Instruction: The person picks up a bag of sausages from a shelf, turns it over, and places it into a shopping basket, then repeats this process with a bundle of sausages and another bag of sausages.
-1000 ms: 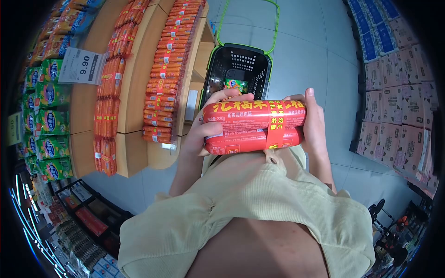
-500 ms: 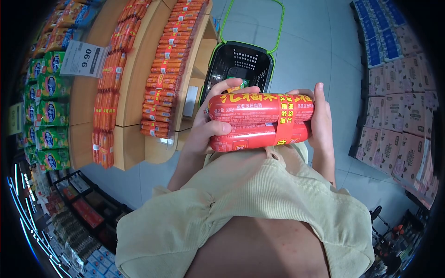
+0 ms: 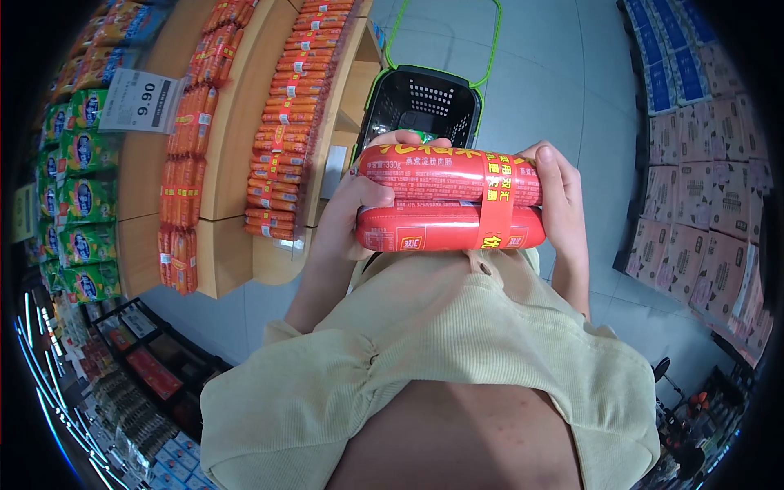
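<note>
Both hands are clamped on the sausage twin-pack [image 3: 452, 199]: left hand [image 3: 353, 214] wrapped around its left end, right hand [image 3: 557, 206] cupping the right end. Long axis runs straight across the chest, directly above the basket [image 3: 384, 106] on the floor.

- Two red sausage logs [image 3: 451, 200], stacked one on the other and bound by one yellow-lettered band [image 3: 496, 200].
- Two hands: the left [image 3: 359, 208] and the right [image 3: 559, 200], one at each end of the pair.
- One black basket [image 3: 416, 102] on the floor.
- One price card [image 3: 135, 102] on the shelf.
- Sausage packs [image 3: 282, 139] on the shelf: too many to count.
</note>
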